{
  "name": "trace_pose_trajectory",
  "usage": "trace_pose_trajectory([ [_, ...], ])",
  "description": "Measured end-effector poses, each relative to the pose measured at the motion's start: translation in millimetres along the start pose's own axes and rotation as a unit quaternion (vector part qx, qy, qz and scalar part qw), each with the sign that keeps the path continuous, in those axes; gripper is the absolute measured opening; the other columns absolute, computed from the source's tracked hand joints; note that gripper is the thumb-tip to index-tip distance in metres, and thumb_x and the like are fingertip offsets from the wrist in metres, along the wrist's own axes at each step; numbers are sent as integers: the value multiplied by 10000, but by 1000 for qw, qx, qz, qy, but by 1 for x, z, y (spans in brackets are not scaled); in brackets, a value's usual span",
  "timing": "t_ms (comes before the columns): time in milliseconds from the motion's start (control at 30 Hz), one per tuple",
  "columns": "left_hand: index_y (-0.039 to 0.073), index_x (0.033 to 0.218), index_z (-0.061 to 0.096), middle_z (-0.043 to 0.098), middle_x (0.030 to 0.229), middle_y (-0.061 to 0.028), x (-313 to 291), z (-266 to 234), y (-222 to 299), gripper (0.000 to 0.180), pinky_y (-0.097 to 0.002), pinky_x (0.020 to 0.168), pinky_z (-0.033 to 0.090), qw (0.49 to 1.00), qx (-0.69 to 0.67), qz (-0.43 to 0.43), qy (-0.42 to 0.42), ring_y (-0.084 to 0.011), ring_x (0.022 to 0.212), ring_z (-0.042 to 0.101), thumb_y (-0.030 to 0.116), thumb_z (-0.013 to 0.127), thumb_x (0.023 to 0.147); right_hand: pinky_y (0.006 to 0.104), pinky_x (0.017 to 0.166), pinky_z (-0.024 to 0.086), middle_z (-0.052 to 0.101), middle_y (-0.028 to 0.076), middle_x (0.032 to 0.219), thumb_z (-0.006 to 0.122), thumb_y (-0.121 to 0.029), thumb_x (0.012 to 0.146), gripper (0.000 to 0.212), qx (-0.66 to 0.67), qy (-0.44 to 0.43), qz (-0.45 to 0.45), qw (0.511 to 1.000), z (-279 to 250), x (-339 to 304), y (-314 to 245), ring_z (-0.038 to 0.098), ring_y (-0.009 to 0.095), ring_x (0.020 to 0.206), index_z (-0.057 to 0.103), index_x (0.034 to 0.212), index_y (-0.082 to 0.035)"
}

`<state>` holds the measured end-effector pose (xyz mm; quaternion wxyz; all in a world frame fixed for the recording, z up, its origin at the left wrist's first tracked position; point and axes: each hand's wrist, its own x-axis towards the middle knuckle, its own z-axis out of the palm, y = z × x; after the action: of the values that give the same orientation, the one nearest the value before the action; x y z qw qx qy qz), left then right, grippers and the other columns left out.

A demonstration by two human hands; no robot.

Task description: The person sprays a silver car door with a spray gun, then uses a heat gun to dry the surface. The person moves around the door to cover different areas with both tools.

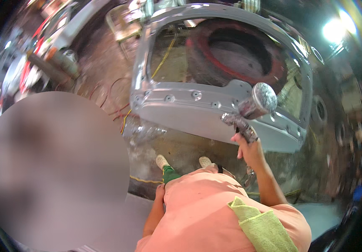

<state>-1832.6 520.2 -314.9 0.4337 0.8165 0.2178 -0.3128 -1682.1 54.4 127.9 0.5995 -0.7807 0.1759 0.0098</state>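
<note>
Head view, looking down over a person in a salmon shirt [206, 210]: from where I stand, the right hand [252, 153] is clamped around the grip of a paint-spattered spray gun [240, 125]. Its round, silver-topped cup [261, 100] sits above that hand. Just beyond, ahead and to the left, is a large grey vehicle panel [179, 95] with a window opening; the gun overlaps its near edge in this view, and I cannot tell whether they touch.

The left hand [160, 192], well apart and lower to the left, hangs beside the shirt near a green trouser leg [171, 174]. I see nothing in it; how its fingers are set, I cannot tell.

Through the opening, farther out from the right hand, shows a large dark ring with a red band [204, 56], perhaps a tyre. Behind that hand, a yellow-green cloth [267, 224] lies over the shoulder.

The panel's visible faces look evenly grey, so I judge the coating there well along. What is left is harder to say: its far side is hidden, and wet or dry does not show.
</note>
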Motion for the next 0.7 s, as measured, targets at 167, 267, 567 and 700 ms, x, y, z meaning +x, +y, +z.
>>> trace_pose_trajectory([
  [167, -23, 1245, 635, 703, 1029, -175, 95, -122, 13, 468, -413, 846, 516, 989, 63, 105, -86, -297, 956, 662, 339, 613, 950, 277, 405, 408, 671, 50, 863, 614, -288, 1018, 303, -23, 222, 71, 972, 4, -20, -35, 518, 93, 447, 616, 1174, -28],
  [267, 14, 1213, 630, 666, 916, -108, 152, -187, 27, 424, -371, 660, 505, 994, 42, -3, -97, -222, 787, 628, 343, 627, 946, 281, 391, 402, 662, 47, 849, 581, -416, 1016, 428, -54, 321, 102, 940, -2, -44, -64, 512, 105, 421, 622, 1177, -21],
  [567, 15, 1161, 678, 713, 976, -193, 196, -255, 36, 306, -448, 816, 553, 955, 206, 102, -189, -351, 1005, 679, 194, 647, 915, 276, 370, 428, 628, 60, 837, 593, -520, 979, 515, -3, 359, 177, 916, -18, -48, -78, 495, 114, 403, 608, 1216, -63],
  [700, 13, 1193, 671, 699, 1086, -222, 192, -231, 37, 339, -467, 893, 544, 932, 217, 185, -222, -420, 1042, 656, 188, 632, 905, 271, 366, 433, 627, 59, 855, 592, -530, 979, 520, 34, 301, 178, 936, 7, -31, -80, 485, 114, 399, 595, 1229, -74],
])
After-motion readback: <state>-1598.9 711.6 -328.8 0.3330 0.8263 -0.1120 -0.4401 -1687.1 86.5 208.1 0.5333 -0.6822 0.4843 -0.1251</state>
